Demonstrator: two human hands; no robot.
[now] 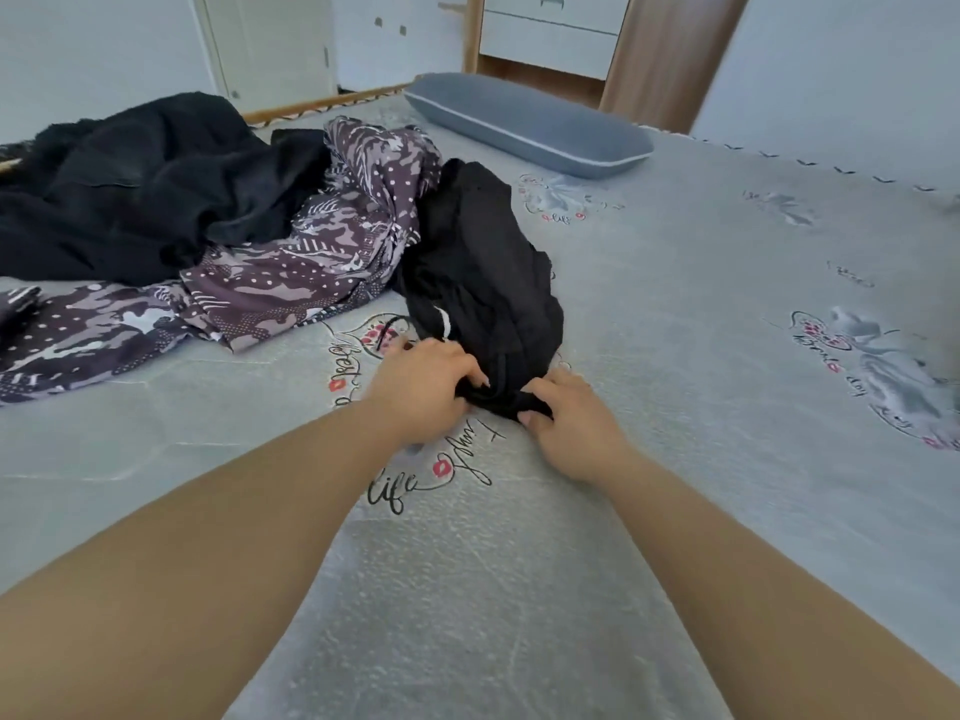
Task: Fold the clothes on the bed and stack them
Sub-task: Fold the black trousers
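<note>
A crumpled black garment [483,272] lies in a heap at the middle of the bed. My left hand [423,387] grips its near edge from the left, fingers curled into the cloth. My right hand [571,423] pinches the same near edge from the right, thumb under the fold. To the left sprawls a purple patterned garment [311,262] with white dots, unfolded. Behind it, at the far left, lies a large dark black pile of clothing [145,189].
The bed is covered by a grey sheet [675,330] with printed script and animal motifs. A long grey-blue pillow [524,122] lies at the far edge. Beyond the bed stand white drawers [550,33], a wooden frame and a white door [270,44].
</note>
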